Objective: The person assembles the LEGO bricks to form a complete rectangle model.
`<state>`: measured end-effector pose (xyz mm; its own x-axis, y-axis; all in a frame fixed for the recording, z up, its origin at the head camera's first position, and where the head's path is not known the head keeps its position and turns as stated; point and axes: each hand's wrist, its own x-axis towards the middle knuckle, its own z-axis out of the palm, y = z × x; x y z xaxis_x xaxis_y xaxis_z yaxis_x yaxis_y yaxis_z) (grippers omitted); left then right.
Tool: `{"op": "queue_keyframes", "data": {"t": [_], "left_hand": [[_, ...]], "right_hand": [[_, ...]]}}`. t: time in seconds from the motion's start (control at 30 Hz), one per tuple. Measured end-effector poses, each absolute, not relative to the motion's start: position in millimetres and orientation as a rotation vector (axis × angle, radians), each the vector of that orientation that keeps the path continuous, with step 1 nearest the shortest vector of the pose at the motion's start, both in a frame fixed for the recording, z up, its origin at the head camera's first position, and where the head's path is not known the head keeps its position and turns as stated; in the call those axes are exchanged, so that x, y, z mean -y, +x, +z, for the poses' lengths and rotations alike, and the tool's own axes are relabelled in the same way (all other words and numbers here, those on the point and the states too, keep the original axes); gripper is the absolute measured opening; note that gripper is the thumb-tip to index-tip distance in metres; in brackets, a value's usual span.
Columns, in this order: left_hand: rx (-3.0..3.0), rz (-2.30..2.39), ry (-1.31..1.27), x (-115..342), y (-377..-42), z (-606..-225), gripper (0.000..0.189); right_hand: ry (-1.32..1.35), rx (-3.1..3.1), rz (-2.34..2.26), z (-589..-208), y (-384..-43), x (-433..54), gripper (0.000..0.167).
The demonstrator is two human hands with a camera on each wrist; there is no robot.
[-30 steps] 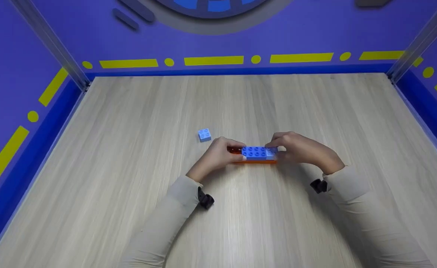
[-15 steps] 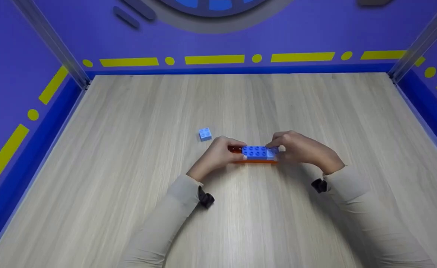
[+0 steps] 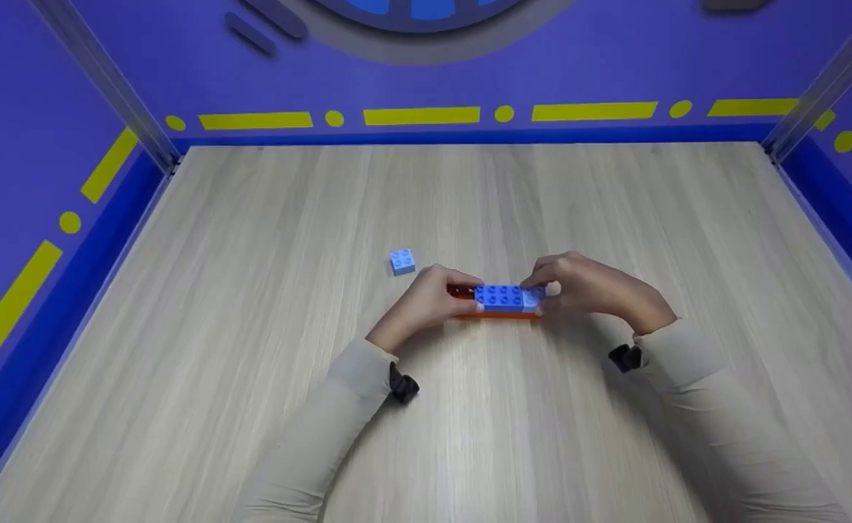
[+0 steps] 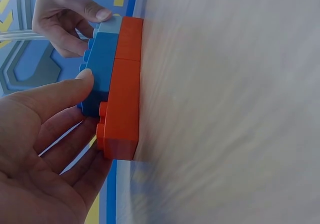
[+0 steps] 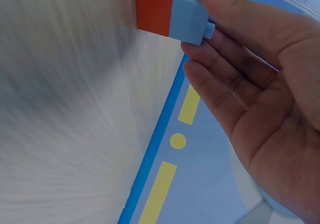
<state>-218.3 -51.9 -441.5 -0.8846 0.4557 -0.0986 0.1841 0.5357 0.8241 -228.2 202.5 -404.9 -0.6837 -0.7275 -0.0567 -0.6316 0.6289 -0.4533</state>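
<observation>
Two orange plastic bricks (image 4: pixel 122 102), set end to end in one row, form the base of a small stack near the middle of the pale wood-grain table (image 3: pixel 287 254). Bridging their seam is a dark blue, eight-studded plastic brick (image 3: pixel 499 295); just beside it, at the row's three o'clock end as the head view shows it, a small light blue plastic brick (image 5: pixel 187 17) sits on the orange. Its studs are partly covered by fingers.

The left hand (image 3: pixel 433 294) has the dark blue brick in its grip, thumb on the near side and fingers behind. The right hand (image 3: pixel 589 287) pinches the small light blue brick between thumb and fingers.

As for progress, two upper bricks are in place – both look seated flush on the orange, though how firmly they are pressed I cannot tell. What looks unfinished is the nine o'clock end, where orange studs (image 4: pixel 101 126) stand bare. A second light blue brick, square with four studs (image 3: pixel 402 264), lies loose on the table at ten o'clock from the stack – near the left hand, touched by neither.
</observation>
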Motion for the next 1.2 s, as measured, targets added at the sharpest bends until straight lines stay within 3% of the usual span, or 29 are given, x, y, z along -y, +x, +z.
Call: {"op": "queue_keyframes", "data": {"t": [1.2], "left_hand": [[-2.509,1.166,0.727,57.8,-224.4,-439.5,0.041]], "right_hand": [[-0.996,-2.646,-0.766,-417.4,-228.4,-207.7,0.031]]}}
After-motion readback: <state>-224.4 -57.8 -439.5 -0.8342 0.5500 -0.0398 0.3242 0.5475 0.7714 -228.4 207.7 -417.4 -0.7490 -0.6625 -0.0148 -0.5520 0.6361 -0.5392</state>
